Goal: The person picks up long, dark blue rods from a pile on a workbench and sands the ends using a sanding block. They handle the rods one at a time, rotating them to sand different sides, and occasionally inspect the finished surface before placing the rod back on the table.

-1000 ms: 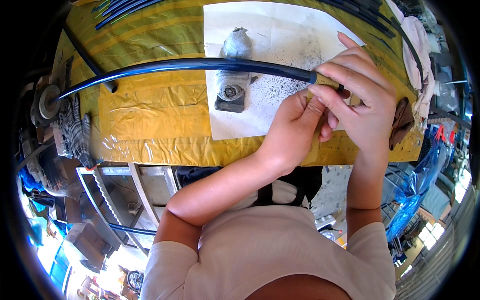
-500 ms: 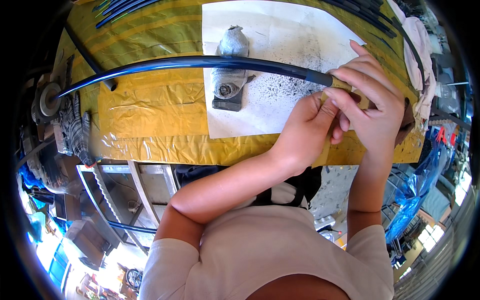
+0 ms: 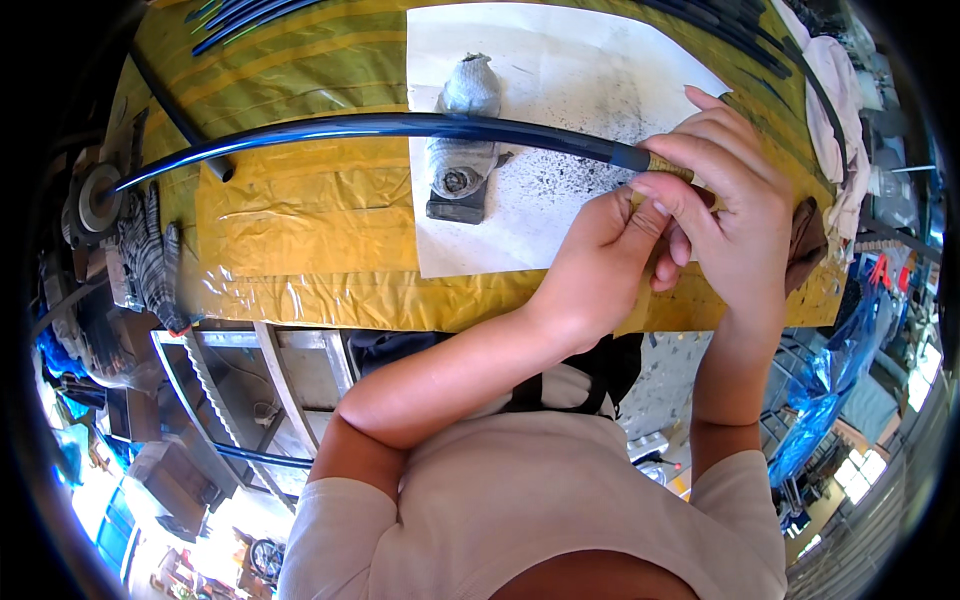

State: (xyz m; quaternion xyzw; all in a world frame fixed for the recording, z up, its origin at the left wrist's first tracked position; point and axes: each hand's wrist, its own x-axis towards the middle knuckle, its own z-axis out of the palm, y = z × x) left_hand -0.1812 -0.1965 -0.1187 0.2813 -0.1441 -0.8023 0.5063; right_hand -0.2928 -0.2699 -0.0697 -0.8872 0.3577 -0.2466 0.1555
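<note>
A long, glossy dark blue tube [image 3: 380, 124] runs across the table, with a duller dark band near its right end. That end carries a tan tape-like wrap [image 3: 668, 166]. My right hand [image 3: 735, 190] curls round the wrapped end, thumb and fingers closed, the outer fingers raised. Just below it, my left hand [image 3: 603, 255] is closed in a pinch, its thumb against the right hand's fingers; what it pinches is hidden. Midway, the tube lies across a grey cloth-wrapped support [image 3: 461, 165] on a dark block [image 3: 456, 208].
White paper [image 3: 540, 225] with black specks lies on the yellow-covered table [image 3: 310, 240]. A round metal disc [image 3: 98, 198] stands at the tube's left end, near a striped glove [image 3: 150, 255]. More dark tubes [image 3: 245, 22] lie at the back; a brown cloth [image 3: 806, 240] is at right.
Both hands have shifted slightly left. My right fingers have rolled a little over the tube's end, so the wrap shows differently. The tube and its support have hardly moved.
</note>
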